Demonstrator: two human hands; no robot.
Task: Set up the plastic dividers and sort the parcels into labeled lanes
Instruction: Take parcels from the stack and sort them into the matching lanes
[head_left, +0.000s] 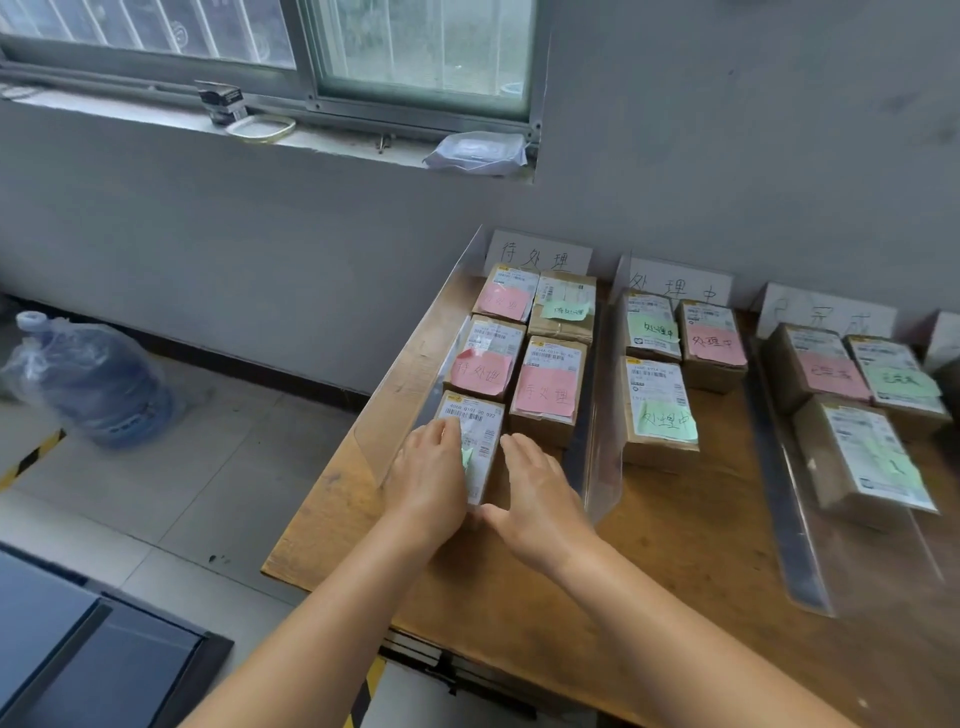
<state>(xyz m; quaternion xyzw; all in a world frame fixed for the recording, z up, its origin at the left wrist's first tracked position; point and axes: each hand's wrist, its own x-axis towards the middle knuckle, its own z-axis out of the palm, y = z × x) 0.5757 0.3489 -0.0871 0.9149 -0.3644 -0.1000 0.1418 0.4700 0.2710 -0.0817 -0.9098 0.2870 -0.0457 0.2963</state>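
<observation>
A wooden table (675, 561) carries clear plastic dividers (602, 415) that form lanes, each with a handwritten white label card (537, 254) at the wall. The left lane holds several brown parcels with pink or green notes. Its nearest parcel (480, 426) has a white shipping label and a green note. My left hand (428, 480) rests on that parcel's top and left side, fingers fairly straight. My right hand (540, 493) lies flat against its right side, with the thumb at the near end. The middle lane (660, 410) and right lane (857, 415) each hold three parcels.
The leftmost divider (415, 374) stands along the table's left edge. A large water bottle (93, 379) in plastic wrap sits on the tiled floor to the left. A dark cabinet top (78, 649) is at the bottom left. Small items lie on the window sill (260, 127).
</observation>
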